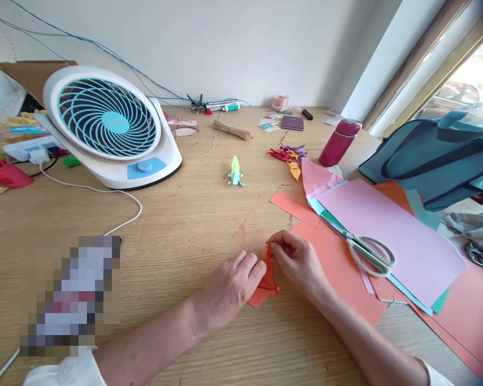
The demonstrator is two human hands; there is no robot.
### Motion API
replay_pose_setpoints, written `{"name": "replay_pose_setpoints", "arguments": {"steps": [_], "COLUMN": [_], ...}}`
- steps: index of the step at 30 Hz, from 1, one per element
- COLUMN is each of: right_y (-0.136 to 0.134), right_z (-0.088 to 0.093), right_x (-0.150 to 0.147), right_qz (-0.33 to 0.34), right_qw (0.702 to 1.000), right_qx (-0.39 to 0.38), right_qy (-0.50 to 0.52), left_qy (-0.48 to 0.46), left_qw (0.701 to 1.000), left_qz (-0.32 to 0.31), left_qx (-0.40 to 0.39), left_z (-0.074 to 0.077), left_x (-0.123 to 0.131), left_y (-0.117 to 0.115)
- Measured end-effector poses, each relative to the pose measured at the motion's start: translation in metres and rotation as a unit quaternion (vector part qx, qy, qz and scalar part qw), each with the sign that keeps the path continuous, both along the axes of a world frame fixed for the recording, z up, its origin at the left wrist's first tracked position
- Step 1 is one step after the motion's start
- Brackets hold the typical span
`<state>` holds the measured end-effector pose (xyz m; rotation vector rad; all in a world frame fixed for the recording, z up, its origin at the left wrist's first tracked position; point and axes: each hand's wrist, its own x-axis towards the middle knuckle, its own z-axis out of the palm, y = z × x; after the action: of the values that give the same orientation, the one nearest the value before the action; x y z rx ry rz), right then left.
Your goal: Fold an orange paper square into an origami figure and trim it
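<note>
A small folded piece of orange paper [268,279] lies at the front middle of the table, between my two hands. My left hand [235,284] is closed on its left side, thumb and fingers pressing it near the tabletop. With thumb and index finger, my right hand [298,262] pinches the paper's upper tip. The left fingers hide part of the folds. Farther back stands a small green and light-blue origami figure [235,172], apart from both hands.
Right of my hands, scissors [370,254] rest on pink sheets [398,236] and orange sheets [330,262]. Behind are a red thermos [340,142], a teal bag [434,155] and coloured paper pieces [292,158]. At left stand a white fan [112,123] and a blurred-out device [70,295] with a cable.
</note>
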<state>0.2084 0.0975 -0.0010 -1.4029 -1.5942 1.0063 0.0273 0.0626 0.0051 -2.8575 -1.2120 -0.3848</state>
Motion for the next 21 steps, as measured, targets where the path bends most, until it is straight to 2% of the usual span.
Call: {"name": "replay_pose_setpoints", "arguments": {"steps": [3,5,6,9,12,14,18,21], "right_y": [-0.002,-0.003,-0.004,-0.006,-0.007,-0.008,-0.009,-0.01], "right_z": [0.001,0.003,0.004,0.008,0.009,0.01,0.012,0.013], "right_x": [-0.001,-0.002,-0.002,-0.003,-0.003,-0.003,-0.004,-0.004], "right_qz": [0.007,0.021,0.033,0.073,0.095,0.097,0.096,0.1], "right_qw": [1.0,0.999,0.998,0.992,0.988,0.987,0.988,0.987], "right_qx": [0.009,0.014,0.017,0.033,0.058,0.068,0.059,0.043], "right_qy": [0.016,0.041,0.057,0.098,0.111,0.105,0.104,0.118], "left_qy": [-0.099,-0.193,-0.237,-0.351,-0.43,-0.461,-0.5,-0.52], "left_qw": [0.989,0.96,0.944,0.874,0.778,0.727,0.653,0.611], "left_qz": [0.006,0.045,0.07,0.113,0.062,0.03,0.014,0.02], "left_qx": [-0.107,-0.199,-0.22,-0.316,-0.454,-0.508,-0.568,-0.596], "left_z": [0.012,0.02,0.023,0.026,0.02,0.015,0.014,0.018], "left_x": [-0.001,-0.004,-0.006,-0.01,-0.011,-0.01,-0.006,-0.005], "left_y": [0.002,0.008,0.011,0.022,0.027,0.027,0.024,0.022]}}
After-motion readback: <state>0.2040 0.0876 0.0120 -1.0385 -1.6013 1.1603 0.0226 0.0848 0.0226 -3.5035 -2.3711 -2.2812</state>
